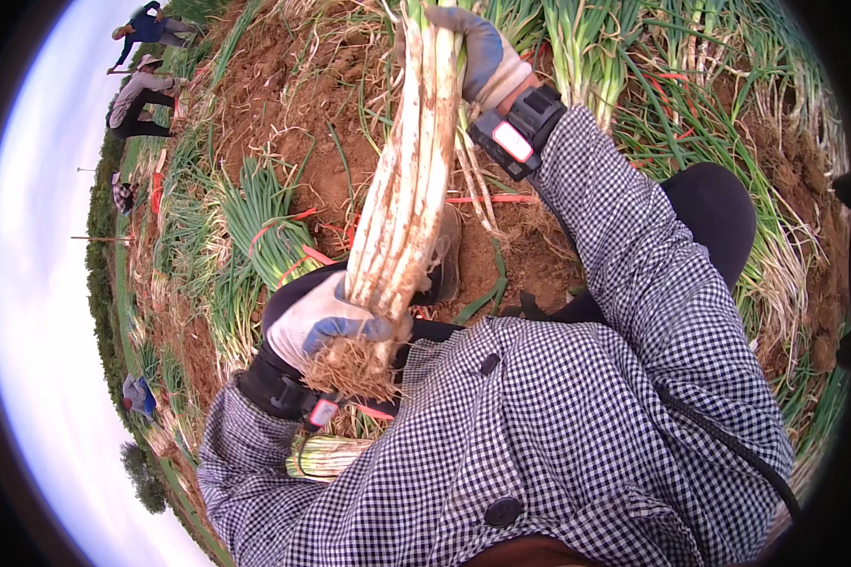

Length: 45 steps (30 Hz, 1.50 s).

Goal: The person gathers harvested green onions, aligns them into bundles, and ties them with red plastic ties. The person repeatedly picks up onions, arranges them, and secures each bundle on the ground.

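Note:
A bunch of long white scallions (404,191), streaked with brown soil, is held up at a slant in front of my body. Around its lower end, just above the shaggy roots (354,368), closes my left hand (326,322) in a white and blue work glove. My right hand (486,60), gloved the same way, grips the upper part where the stalks turn green. The leaf tips run out of the top of the view. A few thin loose stalks (476,184) hang or lie beside the bunch, below my right hand.
Scallions tied with red tape (273,227) lie left, with another bundle (330,455) by my left elbow. More green scallions (588,49) lie on the brown soil (284,99) ahead and right. A red strip (496,199) crosses the ground. Several people, one bending (140,99), are farther left.

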### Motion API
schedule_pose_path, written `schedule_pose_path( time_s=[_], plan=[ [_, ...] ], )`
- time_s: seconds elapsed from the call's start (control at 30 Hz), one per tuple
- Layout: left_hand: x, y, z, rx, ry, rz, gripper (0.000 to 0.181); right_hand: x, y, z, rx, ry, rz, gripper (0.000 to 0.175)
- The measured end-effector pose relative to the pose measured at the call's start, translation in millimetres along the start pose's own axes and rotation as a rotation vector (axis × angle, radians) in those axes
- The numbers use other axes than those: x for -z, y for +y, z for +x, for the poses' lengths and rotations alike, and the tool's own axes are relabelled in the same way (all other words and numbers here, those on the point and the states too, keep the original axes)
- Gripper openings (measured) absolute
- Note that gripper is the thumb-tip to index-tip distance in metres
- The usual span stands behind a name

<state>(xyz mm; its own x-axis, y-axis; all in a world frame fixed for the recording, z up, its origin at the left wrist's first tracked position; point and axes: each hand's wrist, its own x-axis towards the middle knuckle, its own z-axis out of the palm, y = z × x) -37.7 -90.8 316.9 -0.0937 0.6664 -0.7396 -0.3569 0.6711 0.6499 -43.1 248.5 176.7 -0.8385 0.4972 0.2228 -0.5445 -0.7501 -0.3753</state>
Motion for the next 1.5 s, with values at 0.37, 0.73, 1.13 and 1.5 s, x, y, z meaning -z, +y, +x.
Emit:
schedule_pose_path(
  time_s=[0.37,0.73,1.13,1.5],
  plan=[
    [-32,156,180,-0.575,-0.686,1.463,0.013,73,-232,-120,0.606,0.133,-0.229,0.031],
    [-59,92,254,0.044,-0.505,1.066,0.028,166,-147,-232,0.662,0.493,0.341,0.047],
    [-109,7,299,-0.229,-0.378,0.181,0.045,177,-258,-80,0.085,0.590,-0.437,0.033],
    [-108,-85,384,0.062,-0.151,0.147,0.021,297,-187,-54,-0.365,1.106,-1.705,0.064]
  ],
)
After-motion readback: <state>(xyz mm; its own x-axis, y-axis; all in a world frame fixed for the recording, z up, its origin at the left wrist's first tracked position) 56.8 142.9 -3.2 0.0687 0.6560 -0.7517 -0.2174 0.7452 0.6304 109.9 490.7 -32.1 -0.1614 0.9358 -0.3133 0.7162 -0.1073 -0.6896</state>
